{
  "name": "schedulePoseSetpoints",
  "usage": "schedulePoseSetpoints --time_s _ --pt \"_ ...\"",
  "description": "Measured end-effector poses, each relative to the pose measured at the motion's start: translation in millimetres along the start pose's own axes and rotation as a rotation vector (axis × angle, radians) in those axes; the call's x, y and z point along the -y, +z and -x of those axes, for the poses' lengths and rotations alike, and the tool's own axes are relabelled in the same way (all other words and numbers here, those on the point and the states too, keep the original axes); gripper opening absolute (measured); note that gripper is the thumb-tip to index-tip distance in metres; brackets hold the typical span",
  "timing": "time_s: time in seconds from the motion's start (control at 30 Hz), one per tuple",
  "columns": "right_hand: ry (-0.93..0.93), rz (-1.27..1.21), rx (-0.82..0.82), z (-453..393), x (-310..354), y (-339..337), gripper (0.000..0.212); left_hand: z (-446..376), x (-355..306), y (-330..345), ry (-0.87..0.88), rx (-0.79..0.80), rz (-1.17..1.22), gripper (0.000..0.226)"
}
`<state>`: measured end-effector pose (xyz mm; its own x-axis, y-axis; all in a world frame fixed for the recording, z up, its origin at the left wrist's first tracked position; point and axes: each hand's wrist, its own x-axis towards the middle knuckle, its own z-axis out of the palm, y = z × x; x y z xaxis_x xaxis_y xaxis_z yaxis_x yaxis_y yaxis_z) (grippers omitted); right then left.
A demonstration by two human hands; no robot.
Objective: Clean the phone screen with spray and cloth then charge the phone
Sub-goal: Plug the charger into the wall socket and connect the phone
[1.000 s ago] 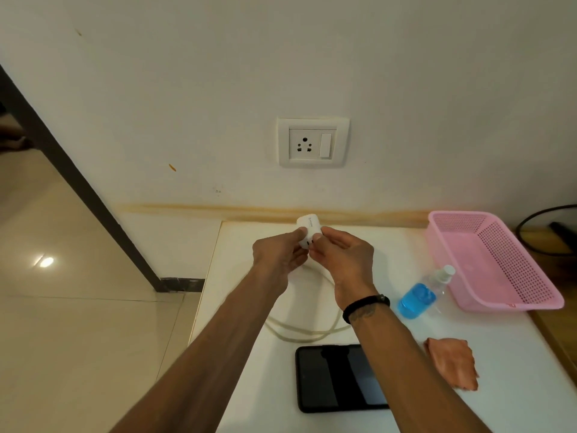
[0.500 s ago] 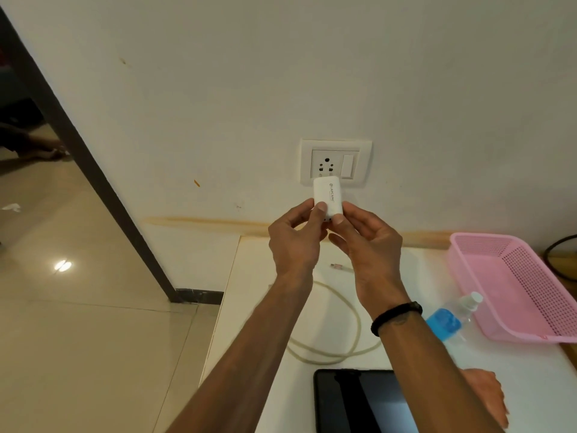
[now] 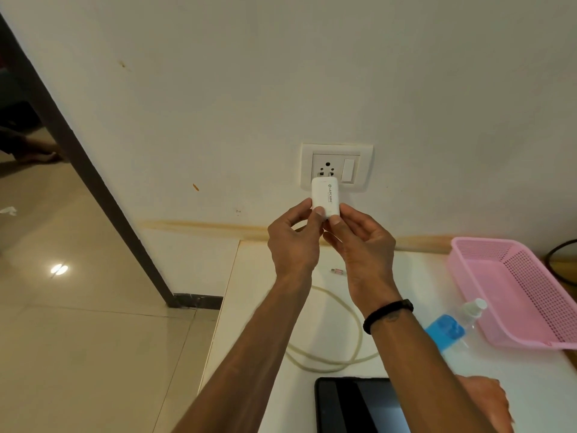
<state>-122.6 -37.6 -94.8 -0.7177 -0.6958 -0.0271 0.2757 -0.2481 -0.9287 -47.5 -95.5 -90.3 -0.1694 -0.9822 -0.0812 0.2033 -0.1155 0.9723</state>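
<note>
Both hands hold a white charger adapter [image 3: 325, 195] up at the wall socket [image 3: 327, 169], its top edge over the lower holes. My left hand [image 3: 295, 239] pinches its left side, my right hand [image 3: 359, 242] its right side. The cream cable [image 3: 327, 364] loops on the white table [image 3: 249, 307], its plug end [image 3: 337, 270] lying loose behind my right wrist. The black phone [image 3: 352, 404] lies screen up at the near edge. A blue spray bottle [image 3: 449, 329] lies to the right, and the orange cloth [image 3: 490, 398] is near it, partly hidden by my right arm.
A pink plastic basket [image 3: 530, 295] stands at the table's right. A white switch [image 3: 347, 170] sits beside the socket. A dark door frame [image 3: 78, 170] and tiled floor [image 3: 78, 339] lie left. A black cable [image 3: 555, 264] curves at the far right.
Both hands have lifted the adapter from just above the table up to the wall socket. The view has tilted upward with them.
</note>
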Motion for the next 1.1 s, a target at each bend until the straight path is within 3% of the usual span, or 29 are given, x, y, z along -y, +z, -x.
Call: schedulePoseSetpoints --time_s 0.47,1.1 --pt "-0.004 0.020 -0.032 -3 5 1 0.032 0 -5 1 0.051 -0.012 0.011 0.032" --pt "-0.153 0.109 -0.072 -13 16 13 0.024 -2 -7 0 0.171 0.028 0.083 0.033"
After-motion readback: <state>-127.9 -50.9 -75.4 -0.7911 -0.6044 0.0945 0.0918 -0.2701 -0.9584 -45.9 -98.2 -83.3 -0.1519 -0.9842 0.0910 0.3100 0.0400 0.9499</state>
